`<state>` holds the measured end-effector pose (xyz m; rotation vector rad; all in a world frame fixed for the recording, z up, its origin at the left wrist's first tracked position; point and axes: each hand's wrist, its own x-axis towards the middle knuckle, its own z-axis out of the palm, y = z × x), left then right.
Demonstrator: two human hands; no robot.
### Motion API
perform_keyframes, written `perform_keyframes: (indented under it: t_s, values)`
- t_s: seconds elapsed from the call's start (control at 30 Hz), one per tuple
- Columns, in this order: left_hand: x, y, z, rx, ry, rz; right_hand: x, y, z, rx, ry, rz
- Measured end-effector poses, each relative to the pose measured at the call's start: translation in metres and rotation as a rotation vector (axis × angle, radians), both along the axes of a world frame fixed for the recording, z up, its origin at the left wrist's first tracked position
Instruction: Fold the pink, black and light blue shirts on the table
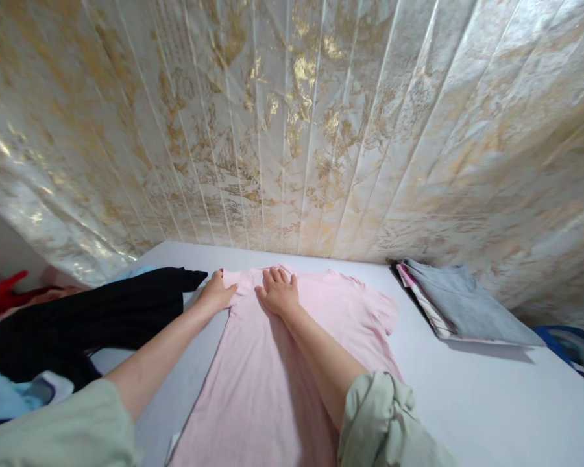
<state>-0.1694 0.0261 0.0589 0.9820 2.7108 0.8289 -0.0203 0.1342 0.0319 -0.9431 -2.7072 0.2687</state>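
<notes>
While touching the pink shirt [253,376] at 1 sleeve [230,278] with curled left hand [216,295] (cannot tell if pinching), covering its upper part with flat, released right hand [280,296].

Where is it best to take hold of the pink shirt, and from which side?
Likely the sleeve on the right, coming from the right: it juts out from the body of the pink shirt, uncovered, with a free edge to pinch.

Clothes [126,305] lie left of the shirt [253,370], folded garments [467,301] right.
</notes>
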Motion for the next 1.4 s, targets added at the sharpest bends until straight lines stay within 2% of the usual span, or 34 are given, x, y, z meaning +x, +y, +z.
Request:
perform_keyframes:
  t_s: [0.27,0.37,0.47,0.57,0.67,0.77,0.93,1.03,1.1,1.23,1.4]
  values:
    - [0.016,-0.02,0.012,-0.215,0.128,-0.056,0.0,0.003,0.0,-0.013,0.027,-0.088]
    - [0.03,-0.019,0.021,-0.258,0.313,-0.059,0.002,0.004,0.002,-0.004,0.016,-0.084]
    - [0.047,0.002,0.022,-0.168,0.499,-0.246,0.004,0.003,0.003,0.024,0.021,-0.041]
    - [0.057,0.03,0.008,-0.121,0.438,-0.399,0.009,0.007,0.002,0.041,0.048,0.003]
    - [0.058,0.047,-0.014,-0.156,0.393,-0.366,0.015,0.019,-0.001,0.027,0.055,-0.017]
    - [0.055,0.049,-0.028,-0.19,0.369,-0.311,0.017,0.032,-0.002,-0.005,0.013,-0.046]
    - [0.057,0.044,-0.026,-0.254,0.344,-0.209,0.012,0.046,0.002,-0.01,0.052,-0.135]
    - [0.06,0.045,-0.024,-0.242,0.345,-0.218,0.008,0.059,0.009,-0.019,0.125,-0.216]
    - [0.06,0.046,-0.025,-0.236,0.342,-0.243,0.005,0.072,0.013,-0.028,0.134,-0.19]
    - [0.055,0.045,-0.027,-0.231,0.339,-0.33,-0.007,0.095,0.016,-0.088,0.097,-0.048]
    - [0.048,0.043,-0.024,-0.232,0.334,-0.363,-0.011,0.112,0.012,-0.168,0.102,-0.05]
